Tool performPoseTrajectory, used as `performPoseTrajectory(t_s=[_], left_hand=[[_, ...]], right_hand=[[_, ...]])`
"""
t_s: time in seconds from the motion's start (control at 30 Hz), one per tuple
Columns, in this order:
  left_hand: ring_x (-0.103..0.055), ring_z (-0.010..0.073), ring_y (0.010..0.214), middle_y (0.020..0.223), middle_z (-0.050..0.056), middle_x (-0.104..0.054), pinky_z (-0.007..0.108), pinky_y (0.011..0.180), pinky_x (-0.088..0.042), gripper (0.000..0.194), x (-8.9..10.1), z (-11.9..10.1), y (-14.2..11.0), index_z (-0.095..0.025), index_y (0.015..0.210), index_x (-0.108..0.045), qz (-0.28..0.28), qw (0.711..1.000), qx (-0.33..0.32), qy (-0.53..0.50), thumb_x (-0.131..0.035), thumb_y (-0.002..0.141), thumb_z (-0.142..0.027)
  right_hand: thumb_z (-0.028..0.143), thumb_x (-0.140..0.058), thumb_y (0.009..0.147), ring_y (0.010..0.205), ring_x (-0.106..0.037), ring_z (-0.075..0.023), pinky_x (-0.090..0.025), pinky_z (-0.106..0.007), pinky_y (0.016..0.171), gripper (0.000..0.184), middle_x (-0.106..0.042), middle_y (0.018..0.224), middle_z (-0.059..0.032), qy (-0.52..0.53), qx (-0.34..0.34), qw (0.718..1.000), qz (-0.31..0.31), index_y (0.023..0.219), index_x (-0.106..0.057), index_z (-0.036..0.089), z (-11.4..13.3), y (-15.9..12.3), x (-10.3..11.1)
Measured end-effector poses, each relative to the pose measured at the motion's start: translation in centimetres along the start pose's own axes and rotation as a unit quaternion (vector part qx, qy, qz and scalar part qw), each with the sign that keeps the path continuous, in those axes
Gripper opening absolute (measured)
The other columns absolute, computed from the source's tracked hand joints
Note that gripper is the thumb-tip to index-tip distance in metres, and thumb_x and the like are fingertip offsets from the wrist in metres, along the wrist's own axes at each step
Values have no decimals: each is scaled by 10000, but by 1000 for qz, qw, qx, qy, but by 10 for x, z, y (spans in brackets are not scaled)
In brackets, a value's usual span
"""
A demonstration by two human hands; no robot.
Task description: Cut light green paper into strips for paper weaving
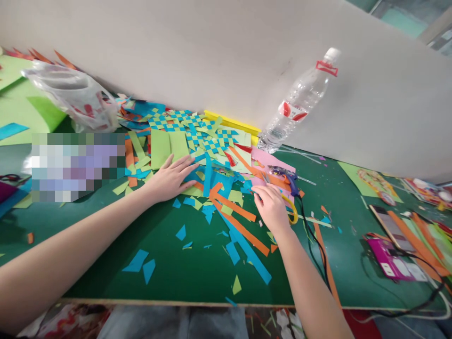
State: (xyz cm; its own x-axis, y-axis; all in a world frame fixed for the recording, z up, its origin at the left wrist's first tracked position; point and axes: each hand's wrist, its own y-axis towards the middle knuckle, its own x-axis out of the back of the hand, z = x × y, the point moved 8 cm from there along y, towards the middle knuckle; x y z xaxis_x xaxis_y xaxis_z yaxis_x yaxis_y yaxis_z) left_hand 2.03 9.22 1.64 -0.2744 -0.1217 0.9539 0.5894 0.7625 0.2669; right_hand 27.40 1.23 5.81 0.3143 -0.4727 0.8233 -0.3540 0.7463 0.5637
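My left hand (173, 179) lies flat with its fingers spread over green and blue paper pieces. Its fingertips are beside an upright-lying blue strip (207, 176). My right hand (271, 205) is closed, fingers curled, around yellow-handled scissors (294, 213); part of a handle shows at its right side and a bit of blade above the fingers. Between the hands lie orange strips (243, 230), a long blue strip (256, 259) and many small cut scraps. Behind them is a pile of woven blue-and-green checkered paper (212, 139), with a red tassel (230, 159) close by.
A clear plastic bottle (300, 106) leans by the grey wall. A plastic-wrapped cup (81, 101) stands at the left. Beside my right hand is a blue glue gun (290, 181) with a black cable (316, 245). Farther right lie a phone (388, 228) and a magenta device (383, 259).
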Motion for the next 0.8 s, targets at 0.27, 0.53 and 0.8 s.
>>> performPoseTrajectory(t_s=[0.27, 0.53, 0.8], left_hand=[[-465, 257, 1317, 1274, 110, -619, 545, 1192, -95, 408, 10, -4, 0, -182, 1256, -578, -28, 999, -26, 24, -390, 967, -399], [-543, 225, 1232, 1247, 79, -639, 489, 1189, -207, 368, 19, -18, -1, -208, 1221, -607, -45, 996, -72, -6, -388, 963, -352], [-675, 183, 943, 923, 42, -736, 466, 1178, -242, 314, 32, -16, -4, -220, 932, -699, -72, 996, -55, -17, -405, 947, -329]], right_hand=[[168, -438, 936, 910, -652, -222, -514, -410, 898, 247, -725, 949, -85, 21, -4, 1000, -3, 1000, -676, 186, 4, 2, 3], [153, -441, 927, 915, -649, -214, -507, -394, 890, 242, -722, 962, -75, 41, 3, 999, 12, 990, -670, 197, 8, 3, 2], [162, -436, 929, 914, -656, -212, -514, -389, 875, 245, -724, 965, -75, 47, -1, 999, 13, 993, -669, 198, 8, 2, 1]])
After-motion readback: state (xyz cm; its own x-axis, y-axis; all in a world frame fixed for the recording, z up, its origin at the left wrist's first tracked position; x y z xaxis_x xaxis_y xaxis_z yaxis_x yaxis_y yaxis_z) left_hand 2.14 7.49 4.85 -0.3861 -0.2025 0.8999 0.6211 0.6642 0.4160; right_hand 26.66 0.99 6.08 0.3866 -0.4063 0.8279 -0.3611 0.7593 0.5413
